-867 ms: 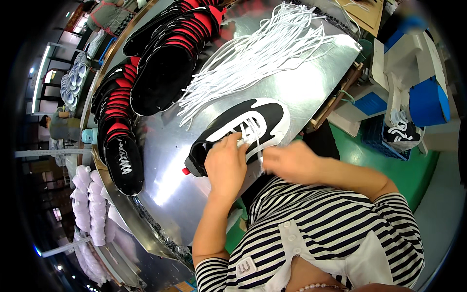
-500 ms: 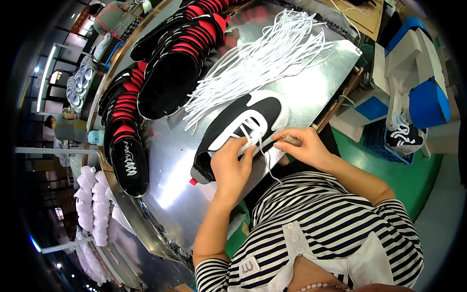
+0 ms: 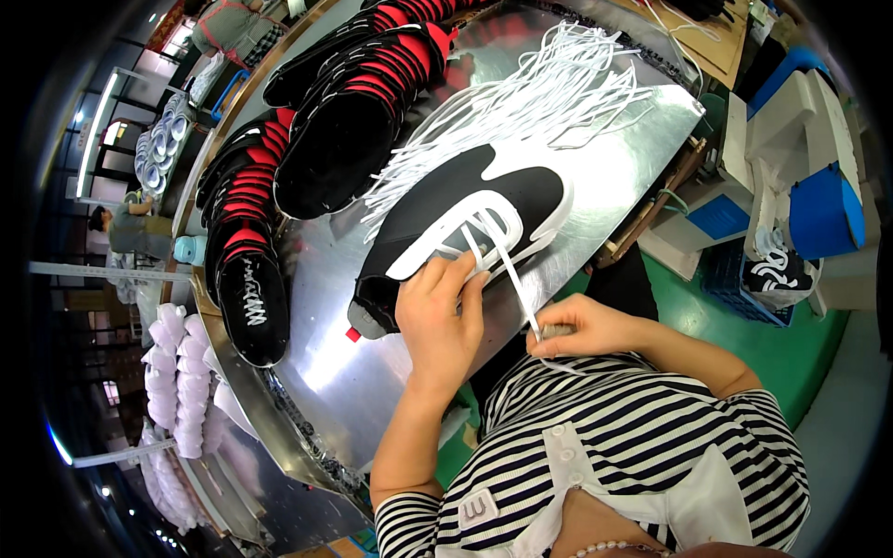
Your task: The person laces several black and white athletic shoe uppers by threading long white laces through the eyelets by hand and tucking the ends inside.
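A black and white shoe upper (image 3: pixel 419 211) with a red heel tab lies tilted on the metal tabletop (image 3: pixel 330 279). My left hand (image 3: pixel 437 312) pinches the near edge of its white eyelet panel, thumb and fingers together. A white shoelace (image 3: pixel 517 279) runs through the front eyelets and stretches straight down to my right hand (image 3: pixel 595 327). That hand is closed on the lace near my striped shirt. It also holds a short greyish-brown stub, like a small tool handle (image 3: pixel 558 330), whose tip I cannot see.
Loose white laces (image 3: pixel 521 102) are spread beyond the shoe upper. Nested black and red uppers (image 3: pixel 339 149) stand at the far left, with another row (image 3: pixel 251 288) nearer. Right of the table, a blue crate (image 3: pixel 744 284) sits on the green floor (image 3: pixel 693 298).
My right hand has moved down toward my body, drawing the lace taut. The shoe upper has shifted slightly and turned under my left hand, which still grips its edge.
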